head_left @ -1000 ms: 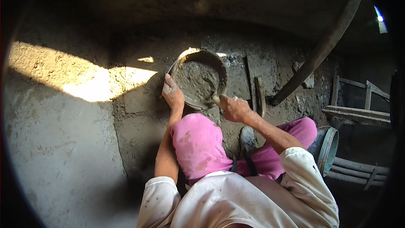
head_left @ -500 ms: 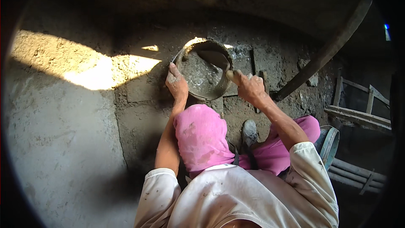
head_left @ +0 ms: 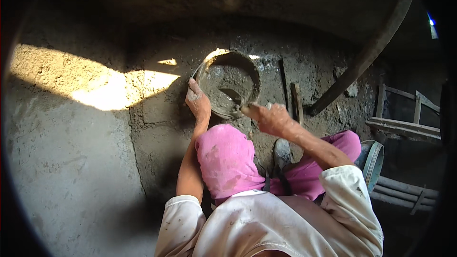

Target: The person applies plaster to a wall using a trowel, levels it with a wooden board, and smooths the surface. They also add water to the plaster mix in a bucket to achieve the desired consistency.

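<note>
A round bucket stands on the rough ground ahead of my knees, holding wet grey mortar. My left hand is closed on the left side of its rim, by the thin wire handle. In my closed right hand is a trowel, gripped by its pale handle at the near right of the bucket. The trowel's dark blade reaches over the near rim into the mortar, which hides part of it.
To the right lie a short wooden strip and a thin dark bar. A long slanted pole rises beyond them. Farther right are a wooden frame, a tipped greenish bucket and several poles. Sunlight falls at left.
My right hand has come nearer and slightly left. The trowel blade, earlier up along the bucket's far right wall, now sits low in the mortar near the close rim. My left hand keeps its hold.
</note>
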{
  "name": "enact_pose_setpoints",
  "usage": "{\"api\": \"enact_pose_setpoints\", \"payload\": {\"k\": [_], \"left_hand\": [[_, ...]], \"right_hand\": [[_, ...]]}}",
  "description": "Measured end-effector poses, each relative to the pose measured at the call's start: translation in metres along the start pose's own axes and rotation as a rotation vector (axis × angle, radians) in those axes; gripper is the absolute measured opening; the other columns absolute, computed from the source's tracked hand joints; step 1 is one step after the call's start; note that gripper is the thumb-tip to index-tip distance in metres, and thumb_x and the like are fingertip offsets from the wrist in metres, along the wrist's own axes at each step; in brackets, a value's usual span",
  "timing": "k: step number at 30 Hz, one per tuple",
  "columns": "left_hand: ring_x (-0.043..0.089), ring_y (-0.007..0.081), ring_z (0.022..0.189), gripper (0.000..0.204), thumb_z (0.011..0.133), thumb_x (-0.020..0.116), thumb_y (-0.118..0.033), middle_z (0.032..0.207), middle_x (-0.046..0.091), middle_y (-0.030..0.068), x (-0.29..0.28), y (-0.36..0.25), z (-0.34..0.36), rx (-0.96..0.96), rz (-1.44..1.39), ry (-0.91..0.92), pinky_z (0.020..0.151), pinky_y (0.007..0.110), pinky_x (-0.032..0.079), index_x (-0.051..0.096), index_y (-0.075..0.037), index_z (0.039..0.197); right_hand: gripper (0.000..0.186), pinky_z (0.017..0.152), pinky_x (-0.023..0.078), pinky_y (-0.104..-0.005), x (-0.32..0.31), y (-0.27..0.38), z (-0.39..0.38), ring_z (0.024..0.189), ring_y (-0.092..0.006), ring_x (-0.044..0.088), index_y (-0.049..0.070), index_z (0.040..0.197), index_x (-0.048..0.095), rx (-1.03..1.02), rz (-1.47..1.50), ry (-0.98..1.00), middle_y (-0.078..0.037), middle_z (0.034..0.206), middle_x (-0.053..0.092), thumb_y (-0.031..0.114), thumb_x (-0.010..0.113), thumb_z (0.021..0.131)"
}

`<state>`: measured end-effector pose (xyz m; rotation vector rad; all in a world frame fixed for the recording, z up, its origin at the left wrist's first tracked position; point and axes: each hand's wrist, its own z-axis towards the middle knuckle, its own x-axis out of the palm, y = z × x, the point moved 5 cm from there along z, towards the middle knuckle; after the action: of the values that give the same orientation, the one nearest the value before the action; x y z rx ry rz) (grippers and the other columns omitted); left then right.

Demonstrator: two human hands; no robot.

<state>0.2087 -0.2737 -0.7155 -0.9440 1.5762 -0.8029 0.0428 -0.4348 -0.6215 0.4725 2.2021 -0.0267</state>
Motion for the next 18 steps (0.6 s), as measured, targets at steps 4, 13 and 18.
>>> {"api": "enact_pose_setpoints", "payload": {"k": [4,13,18], "left_hand": [[0.062,0.047,0.094,0.064,0.105,0.034,-0.044,0.1,0.066,0.0318,0.007,-0.008,-0.003,0.008,-0.007,-0.005,0.082,0.047,0.047,0.064,0.012,0.106],[0.062,0.0455,0.1,0.067,0.105,0.032,-0.047,0.105,0.066,0.0315,-0.004,0.009,0.019,-0.008,-0.03,-0.022,0.087,0.047,0.047,0.062,0.013,0.113],[0.063,0.0457,0.098,0.066,0.105,0.033,-0.046,0.103,0.066,0.032,-0.001,0.001,0.016,0.006,-0.014,-0.022,0.086,0.047,0.047,0.063,0.012,0.111]], "right_hand": [[0.05,0.071,0.054,-0.0428,-0.01,-0.032,0.008,0.081,-0.0274,0.07,0.011,0.135,0.047,0.082,0.06,-0.094,-0.016,0.089,0.069,0.013,0.057,0.086],[0.054,0.065,0.057,-0.048,-0.039,-0.03,-0.011,0.074,-0.0304,0.071,0.018,0.134,0.049,0.017,0.084,-0.099,-0.016,0.097,0.071,0.008,0.058,0.082],[0.052,0.064,0.05,-0.0422,-0.057,-0.028,-0.01,0.079,-0.0274,0.067,0.011,0.139,0.043,0.026,-0.26,-0.445,-0.013,0.092,0.068,0.01,0.057,0.09]]}}
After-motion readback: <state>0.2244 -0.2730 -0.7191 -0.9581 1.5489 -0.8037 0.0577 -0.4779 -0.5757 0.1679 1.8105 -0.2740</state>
